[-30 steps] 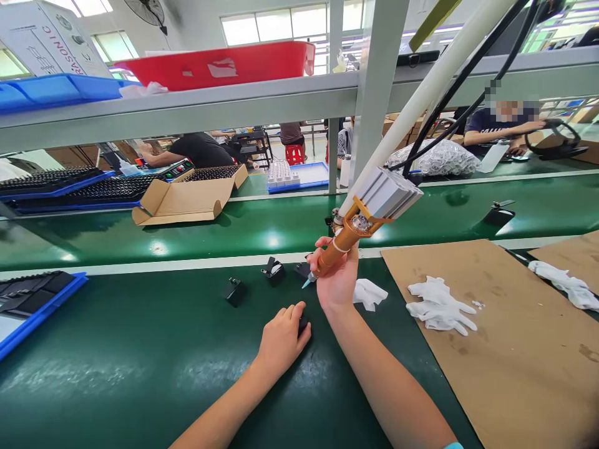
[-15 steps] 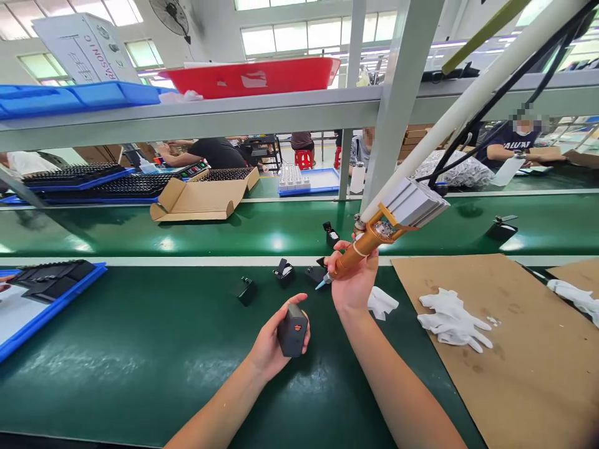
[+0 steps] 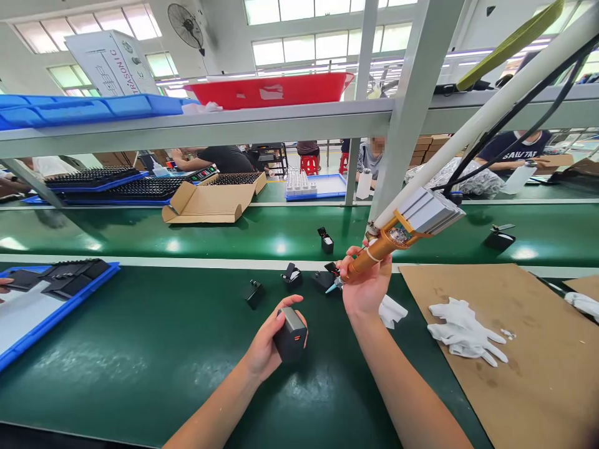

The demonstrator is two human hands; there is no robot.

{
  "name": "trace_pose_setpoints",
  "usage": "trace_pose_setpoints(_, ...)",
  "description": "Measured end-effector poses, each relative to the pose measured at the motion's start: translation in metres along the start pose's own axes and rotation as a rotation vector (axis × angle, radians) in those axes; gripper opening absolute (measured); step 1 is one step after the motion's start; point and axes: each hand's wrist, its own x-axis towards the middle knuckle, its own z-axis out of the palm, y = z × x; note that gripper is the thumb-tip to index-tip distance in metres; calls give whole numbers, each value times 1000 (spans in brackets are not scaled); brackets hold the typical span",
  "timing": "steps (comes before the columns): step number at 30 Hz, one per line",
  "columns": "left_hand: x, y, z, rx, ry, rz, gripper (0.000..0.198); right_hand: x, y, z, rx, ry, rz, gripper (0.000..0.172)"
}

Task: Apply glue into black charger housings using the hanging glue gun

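My left hand (image 3: 266, 340) is closed round a small black box-shaped case (image 3: 291, 337) with an orange mark on its end, held above the green bench. In my right hand (image 3: 367, 284) is an orange glue dispenser (image 3: 374, 257) with a pale blue nozzle (image 3: 334, 285) pointing down to the left. The nozzle is apart from the case, up and to its right. Behind my hands lie more black cases, one (image 3: 254, 294) at left, one (image 3: 291, 276) with its lid raised, and another (image 3: 322, 280) partly hidden by the nozzle.
A white arm (image 3: 486, 118) with black cables carries the dispenser. White gloves (image 3: 465, 330) lie on brown cardboard (image 3: 538, 399) at right, with a crumpled white cloth (image 3: 392, 310) nearby. At left, a blue-rimmed tray (image 3: 60, 307) holds black parts, and another person's fingers (image 3: 4, 284) touch them.
The camera view has shifted, so most things sit slightly lower and further right. The case in my left hand has tilted, showing more of its top face. Both hands keep their hold.
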Motion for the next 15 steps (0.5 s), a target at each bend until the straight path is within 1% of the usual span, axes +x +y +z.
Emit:
trace_pose_setpoints(3, -2, -1, 1, -20, 48, -16, 40, 0, 0, -1, -7, 2, 4, 38)
trace_pose_setpoints(7, -3, -3, 5, -137, 105, -65, 37, 0, 0, -1, -18, 10, 7, 39)
trace_pose_setpoints(11, -3, -3, 7, -283, 106, -113, 36, 0, 0, 0, -25, 14, 3, 38)
trace_pose_setpoints(15, -3, -3, 8, -357, 92, -135, 35, 0, 0, -1, -30, 9, -5, 38)
